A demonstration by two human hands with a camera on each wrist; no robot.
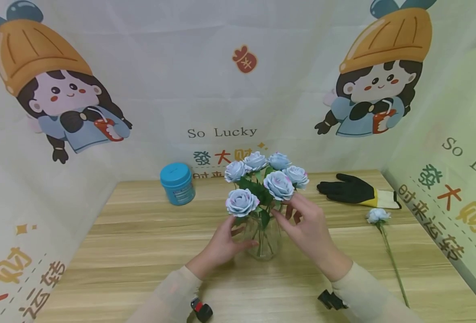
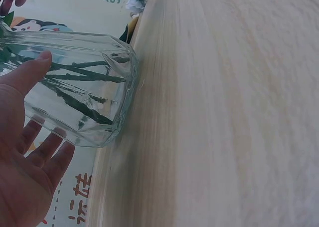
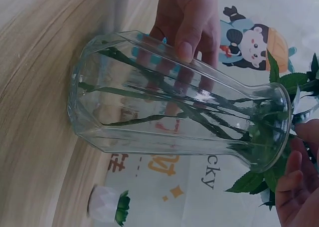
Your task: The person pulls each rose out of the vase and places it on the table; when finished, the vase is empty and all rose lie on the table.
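A clear, faceted glass vase stands upright on the table with several pale blue roses in it. Green stems cross inside the glass. My left hand grips the vase from the left, its thumb on the near side and its fingers reaching round behind. At the vase's mouth, my right hand is by the front-right rose, thumb and curled fingers pinching just below the bloom. Leaves and fingers partly cover the pinched spot. Another rose lies on the table to the right, its long stem toward me.
A blue lidded jar stands at the back left. At the back right lies a black glove with a yellow and white cuff. A small white pot with a green plant shows in the right wrist view. Printed cloth surrounds the table.
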